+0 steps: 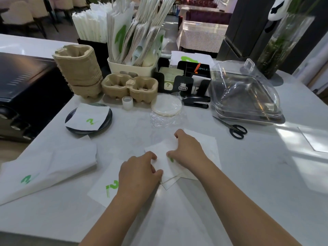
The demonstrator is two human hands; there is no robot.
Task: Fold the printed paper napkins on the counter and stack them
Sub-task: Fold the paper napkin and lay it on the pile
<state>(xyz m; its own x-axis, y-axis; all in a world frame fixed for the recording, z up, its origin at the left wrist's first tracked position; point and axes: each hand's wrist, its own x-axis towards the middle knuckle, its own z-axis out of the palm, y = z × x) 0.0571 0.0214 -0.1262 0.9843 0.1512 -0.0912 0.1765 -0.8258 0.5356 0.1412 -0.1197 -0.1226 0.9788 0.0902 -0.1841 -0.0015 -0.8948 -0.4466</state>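
Note:
A white paper napkin with a green print [164, 158] lies half folded in the middle of the counter. My left hand [140, 172] pinches its lower left corner. My right hand [188, 150] presses fingertips on its folded flap. Under it sit further white napkins [208, 148], spreading right. Another printed napkin [104, 189] lies flat under my left wrist. A thick stack of printed napkins [44, 171] rests at the left. One folded printed napkin [87, 117] sits on a dark plate [106, 121].
Black scissors [232, 127] lie to the right, near a clear lidded tray [246, 96]. Behind are wrapped round lids [166, 106], a tape roll [127, 102], a black stapler [196, 102], pulp cup carriers [129, 86] and a bin of paper bags [133, 68]. A black machine [23, 89] stands at the left.

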